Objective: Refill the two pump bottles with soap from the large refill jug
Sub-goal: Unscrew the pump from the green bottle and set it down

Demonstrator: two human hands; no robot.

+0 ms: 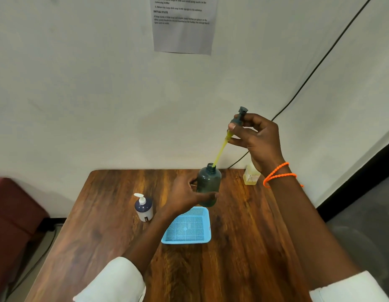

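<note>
My left hand (187, 192) grips a dark green translucent bottle (208, 182) standing near the middle of the wooden table (243, 247). My right hand (256, 138) holds its dark pump head (238, 117) lifted above the bottle, with the yellow-coated tube (220, 150) slanting down so its tip is still inside the open neck. A second pump bottle (144, 207), dark blue with a white pump, stands to the left on the table. The refill jug (251, 175), clear with yellow soap, sits at the table's back right, partly hidden behind my right wrist.
A light blue mesh tray (187, 228) lies just in front of the green bottle. A black cable (309, 77) runs down the wall behind the table. A dark red seat (13, 210) stands left of the table. A printed sheet (183, 25) hangs on the wall.
</note>
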